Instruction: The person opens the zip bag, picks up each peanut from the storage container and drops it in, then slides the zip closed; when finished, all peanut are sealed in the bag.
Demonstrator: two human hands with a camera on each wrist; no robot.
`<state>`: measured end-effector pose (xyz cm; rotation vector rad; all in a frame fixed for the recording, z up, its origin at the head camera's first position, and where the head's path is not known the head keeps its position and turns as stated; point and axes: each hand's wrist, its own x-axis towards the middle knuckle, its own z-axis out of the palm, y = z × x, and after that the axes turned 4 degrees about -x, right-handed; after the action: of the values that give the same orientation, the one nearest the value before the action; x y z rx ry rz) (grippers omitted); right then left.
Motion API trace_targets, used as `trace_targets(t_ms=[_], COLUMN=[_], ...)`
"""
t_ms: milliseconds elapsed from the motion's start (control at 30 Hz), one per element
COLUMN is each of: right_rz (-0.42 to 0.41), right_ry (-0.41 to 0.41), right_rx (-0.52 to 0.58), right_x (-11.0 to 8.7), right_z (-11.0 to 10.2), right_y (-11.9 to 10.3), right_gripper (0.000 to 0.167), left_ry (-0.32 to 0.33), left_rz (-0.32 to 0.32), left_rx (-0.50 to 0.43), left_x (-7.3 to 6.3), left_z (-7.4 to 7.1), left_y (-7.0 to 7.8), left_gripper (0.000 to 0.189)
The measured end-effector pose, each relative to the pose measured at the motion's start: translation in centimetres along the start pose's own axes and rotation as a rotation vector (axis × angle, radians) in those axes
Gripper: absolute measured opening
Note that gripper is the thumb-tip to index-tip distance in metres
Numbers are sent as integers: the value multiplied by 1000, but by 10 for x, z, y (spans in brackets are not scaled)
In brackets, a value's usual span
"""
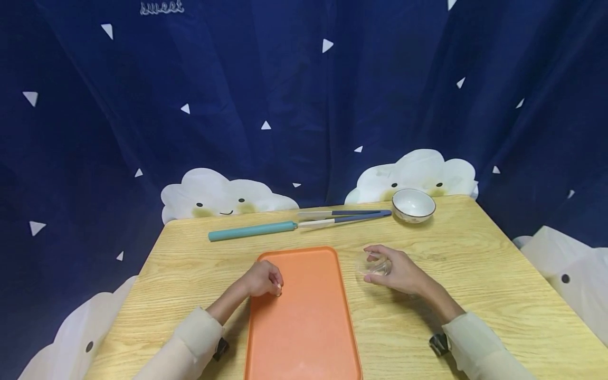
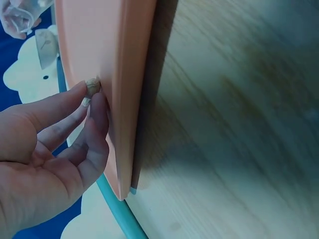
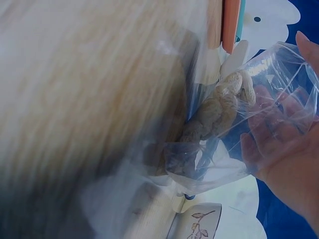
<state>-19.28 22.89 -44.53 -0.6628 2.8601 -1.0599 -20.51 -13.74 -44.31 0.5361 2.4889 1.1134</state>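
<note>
Over the left side of the orange tray (image 1: 304, 316), my left hand (image 1: 262, 278) pinches a small pale peanut (image 2: 92, 87) between thumb and fingertips. The peanut is at or just above the tray surface; whether it touches is hard to tell. To the right of the tray, my right hand (image 1: 396, 272) holds a clear plastic bag (image 1: 379, 265), its thumb and fingers curved around it. Several unshelled peanuts (image 3: 219, 107) lie inside the bag in the right wrist view, which is partly blurred.
Behind the tray lie a teal stick-shaped thing (image 1: 252, 231) and tongs (image 1: 356, 218) with dark blue handles. A white bowl (image 1: 414, 206) with a floral pattern stands at the table's back right. Dark blue curtain (image 1: 304, 105) hangs behind the wooden table (image 1: 475, 264).
</note>
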Motion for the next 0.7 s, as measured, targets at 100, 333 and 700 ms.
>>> trace_targets(t_ms=[100, 333, 700], right_rz=[4, 8, 20], right_ry=[-3, -2, -6], right_rx=[-1, 8, 29], right_x=[0, 0, 0], right_z=[0, 1, 4], right_y=[0, 0, 0], right_gripper=[67, 65, 67], left_ry=[-14, 6, 143], left_rz=[12, 28, 81], left_rx=[7, -28, -63], left_x=[1, 3, 22], left_z=[1, 1, 13], left_y=[1, 7, 36], left_gripper=[9, 7, 8])
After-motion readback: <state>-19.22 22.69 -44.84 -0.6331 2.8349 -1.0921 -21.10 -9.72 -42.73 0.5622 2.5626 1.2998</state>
